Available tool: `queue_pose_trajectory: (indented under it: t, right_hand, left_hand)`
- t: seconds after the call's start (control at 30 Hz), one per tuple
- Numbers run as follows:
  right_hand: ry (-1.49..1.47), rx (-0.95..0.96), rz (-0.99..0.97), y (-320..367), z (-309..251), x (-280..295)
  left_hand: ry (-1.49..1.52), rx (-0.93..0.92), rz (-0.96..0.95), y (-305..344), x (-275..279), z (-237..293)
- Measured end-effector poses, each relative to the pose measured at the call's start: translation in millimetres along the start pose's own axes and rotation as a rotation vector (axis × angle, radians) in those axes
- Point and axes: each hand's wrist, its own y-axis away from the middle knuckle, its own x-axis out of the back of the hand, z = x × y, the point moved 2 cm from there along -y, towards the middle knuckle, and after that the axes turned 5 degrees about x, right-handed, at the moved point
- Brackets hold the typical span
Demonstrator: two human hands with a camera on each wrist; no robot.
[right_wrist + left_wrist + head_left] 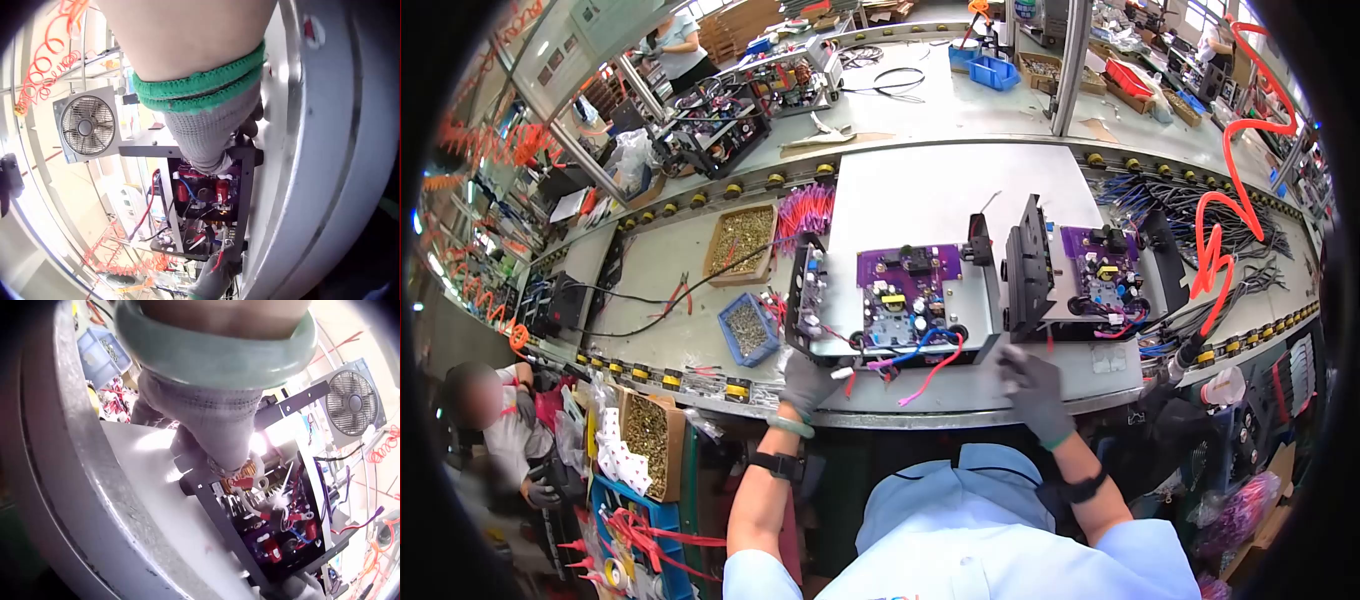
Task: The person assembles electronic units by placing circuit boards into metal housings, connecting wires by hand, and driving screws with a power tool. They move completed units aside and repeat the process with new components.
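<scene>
An open black chassis (983, 352) with a purple circuit board (935, 268) lies on a white board. In a grey glove, my left hand (808, 388) grips its front left corner; the left wrist view shows that hand (206, 419) over the frame's edge, fingertips partly hidden. My right hand (1032, 390), gloved too, is beside the front right corner, its fingers bent and blurred; in the right wrist view this hand (209, 134) covers a corner of the frame and hides its contact. Red and blue wires (930, 345) hang over the chassis front.
To the right stands a second chassis (1025, 280) with its panel upright. Left are a blue bin of screws (747, 330), a screw tray (741, 246), red-handled pliers (681, 293) and black cables. A coiled red hose (1212, 240) hangs at the right; a metal rail borders the front.
</scene>
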Motion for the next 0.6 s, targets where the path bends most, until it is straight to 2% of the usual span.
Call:
queue_pose_trajectory:
  t: [0.03, 0.07, 0.1, 0.13, 0.17, 0.23, 0.27, 0.3, 0.33, 0.37, 0.43, 0.47, 0.5, 0.53, 0.57, 0.6]
  right_hand:
    - [0.114, -0.108, 0.115, 2.1, -30.7, 23.5]
    - [0.283, -0.053, 0.227, 11.9, -23.4, 46.2]
    - [0.308, -0.204, 0.332, 23.2, 10.6, 68.7]
    - [0.197, -0.124, 0.478, 23.8, 15.1, 81.8]
    - [0.189, -0.164, 0.562, 20.6, 17.9, 89.1]
    - [0.473, -0.075, 0.53, 9.8, 15.7, 85.3]
    - [0.488, -0.077, 0.545, 13.5, 25.7, 91.0]
    - [0.601, -0.14, 0.477, 12.5, 40.9, 92.7]
    - [0.713, -0.202, 0.414, 8.6, 60.4, 95.6]
    - [0.557, -0.356, 0.43, 11.2, 92.2, 96.1]
    - [0.81, -0.034, 0.396, 9.9, 26.5, 97.0]
    - [0.819, -0.034, 0.429, 10.7, -3.4, 99.3]
    - [0.72, -0.057, 0.321, 7.9, -30.5, 99.9]
    - [0.618, -0.076, 0.208, 4.7, -54.4, 99.4]
    - [0.604, 0.092, 0.189, -1.2, -79.6, 98.4]
    - [0.422, 0.168, 0.203, -17.4, -114.4, 95.8]
  left_hand:
    - [0.211, 0.022, 0.054, 1.8, 8.1, 17.3]
    - [0.238, 0.053, 0.058, 5.8, 1.3, 14.7]
    - [0.266, 0.088, 0.058, 10.9, -5.3, 11.8]
    - [0.092, -0.048, 0.078, 9.9, 3.0, 24.2]
    - [0.097, -0.059, 0.076, 8.8, 7.1, 33.2]
    - [-0.025, 0.013, -0.008, 7.5, 3.9, 46.8]
    - [-0.048, -0.021, 0.055, 10.4, -5.9, 46.0]
    - [-0.001, -0.093, 0.097, 9.4, 4.4, 67.5]
    - [0.017, -0.12, 0.101, 11.2, -1.9, 65.2]
    - [0.037, -0.159, 0.109, 13.9, -7.1, 57.2]
    - [0.056, -0.201, 0.093, 15.2, 5.3, 71.4]
    - [0.155, -0.092, 0.053, 20.1, 14.6, 82.0]
    - [0.251, 0.026, 0.017, 26.2, 18.2, 86.2]
    - [0.135, -0.046, -0.031, 28.6, 12.3, 75.3]
    - [0.024, -0.123, -0.071, 31.3, 6.4, 64.4]
    - [-0.121, -0.29, -0.08, 24.5, 12.1, 63.4]
